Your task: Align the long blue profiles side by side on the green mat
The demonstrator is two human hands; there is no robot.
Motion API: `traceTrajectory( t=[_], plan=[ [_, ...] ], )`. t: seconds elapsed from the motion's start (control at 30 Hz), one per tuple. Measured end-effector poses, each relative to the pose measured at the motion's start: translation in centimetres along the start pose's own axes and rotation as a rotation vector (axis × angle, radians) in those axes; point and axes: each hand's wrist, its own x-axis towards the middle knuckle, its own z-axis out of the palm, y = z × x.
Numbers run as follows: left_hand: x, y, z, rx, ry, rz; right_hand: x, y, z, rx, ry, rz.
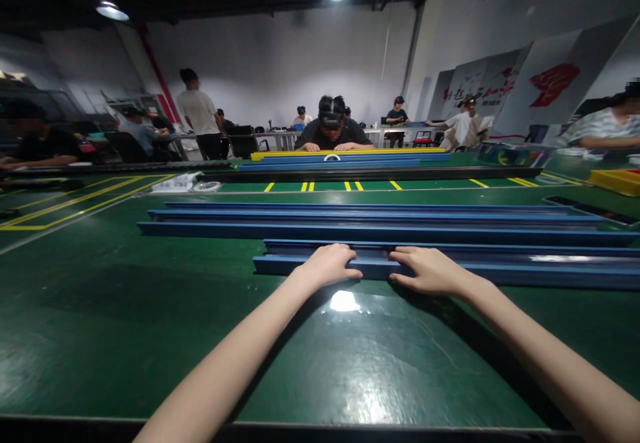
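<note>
A long blue channel rail (375, 270) lies crosswise on the green table, its open side up. My left hand (327, 264) grips it not far from its left end, with the fingers reaching over into the groove and the thumb at the near wall. A short gap to the right, my right hand (425, 270) holds the same rail in a similar way, thumb on the near side. The fingertips inside the groove are partly hidden. Just behind lies another blue rail (210, 230), parallel to the first, with more blue lengths beyond it.
Across the green table (150, 336), a person (333, 126) leans over a yellow rail (280, 156). A black rail (350, 175) lies midway. A phone (595, 210) rests behind the blue rails at right, near a yellow tray (617, 180). Several people sit or stand farther back.
</note>
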Motion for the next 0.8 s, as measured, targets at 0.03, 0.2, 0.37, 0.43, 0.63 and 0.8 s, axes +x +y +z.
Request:
traceTrajectory(
  t=[0.03, 0.2, 0.37, 0.43, 0.63, 0.8],
  plan=[
    [-0.2, -0.3, -0.1, -0.008, 0.001, 0.017, 0.3, -0.3, -0.2, -0.003, -0.012, -0.018],
    [-1.4, -2.5, -0.6, -0.088, -0.023, 0.070, 2.1, -1.8, -0.8, -0.021, -0.061, -0.087],
    [-2.8, -4.1, -0.6, -0.146, -0.003, 0.059, 3.5, -3.3, -1.3, -0.072, -0.079, -0.123],
    [-3.2, -4.5, -0.6, -0.139, 0.014, 0.065, 3.9, -3.8, -1.4, -0.085, -0.083, -0.127],
    [-4.2, -5.7, -1.0, -0.135, 0.019, -0.003, 4.9, -5.0, -1.8, -0.075, -0.081, -0.155],
    [-5.4, -6.7, -1.6, -0.135, -0.003, -0.080, 5.9, -6.1, -2.1, -0.076, -0.057, -0.202]
  ],
)
